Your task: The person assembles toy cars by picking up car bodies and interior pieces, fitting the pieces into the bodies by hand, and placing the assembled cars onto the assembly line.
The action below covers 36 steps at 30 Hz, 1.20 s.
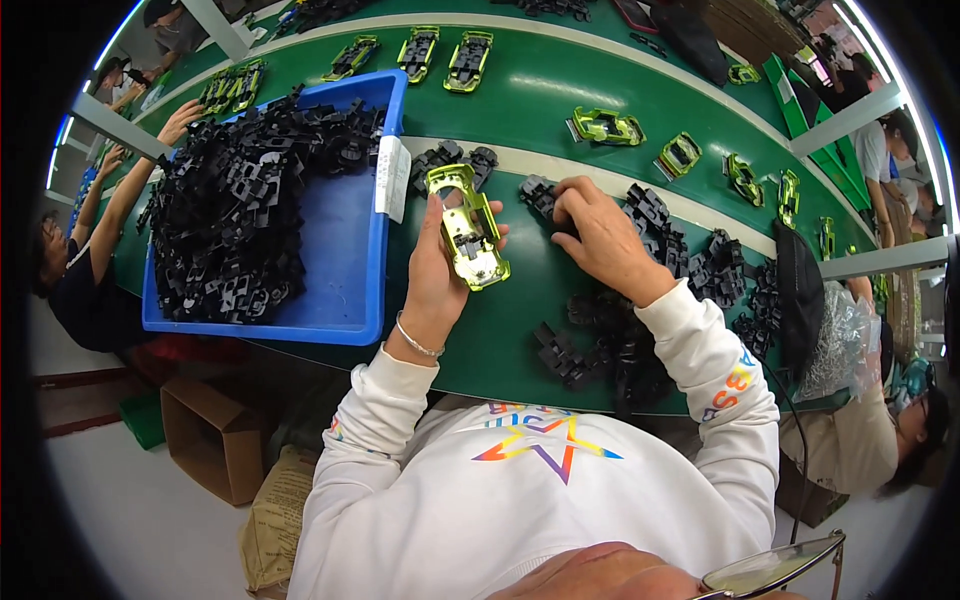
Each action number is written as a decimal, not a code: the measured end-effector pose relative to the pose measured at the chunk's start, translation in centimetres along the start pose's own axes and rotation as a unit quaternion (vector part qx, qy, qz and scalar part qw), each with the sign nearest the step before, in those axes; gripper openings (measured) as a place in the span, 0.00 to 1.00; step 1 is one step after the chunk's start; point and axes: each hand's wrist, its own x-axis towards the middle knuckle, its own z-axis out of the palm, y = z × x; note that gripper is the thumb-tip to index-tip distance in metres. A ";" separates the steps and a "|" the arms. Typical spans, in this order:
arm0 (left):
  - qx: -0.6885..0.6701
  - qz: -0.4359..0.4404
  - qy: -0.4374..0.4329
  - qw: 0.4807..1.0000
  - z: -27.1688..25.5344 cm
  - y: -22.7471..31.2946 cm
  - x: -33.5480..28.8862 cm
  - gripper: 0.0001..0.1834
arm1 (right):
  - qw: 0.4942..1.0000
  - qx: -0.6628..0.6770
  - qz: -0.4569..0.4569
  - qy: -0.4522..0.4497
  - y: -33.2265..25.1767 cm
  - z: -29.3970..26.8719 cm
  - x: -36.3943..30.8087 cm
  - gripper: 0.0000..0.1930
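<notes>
A lime-green toy car body shell (468,228) rests in my left hand (433,262), its hollow underside facing up. The fingers and thumb of that hand wrap round its sides. My right hand (605,240) is over the green table with its fingers curled down at a black plastic chassis piece (539,194). Its fingertips close on the near end of this piece, partly hiding it. Between the hands and behind the shell lie more black chassis pieces (436,157). Others (655,220) are heaped just right of my right hand.
A blue bin (345,285) full of black parts stands at my left. Green car shells (468,62), some with black chassis in them, line the green belt (530,85) beyond. Black parts (565,355) lie near the table's front edge. Co-workers sit at both sides.
</notes>
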 end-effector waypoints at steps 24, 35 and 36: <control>0.044 0.026 0.023 0.998 6.6 -3.5 0.5 0.35 | 0.986 0.093 0.042 0.129 -6.4 -2.4 -1.4 0.26; 0.064 0.073 0.041 0.994 7.1 -3.5 0.4 0.36 | 0.980 0.166 0.093 0.063 -7.2 -3.9 -1.4 0.23; 0.071 0.078 0.039 0.994 7.0 -3.6 0.5 0.36 | 0.984 0.143 0.093 0.059 -7.2 -4.0 -1.4 0.23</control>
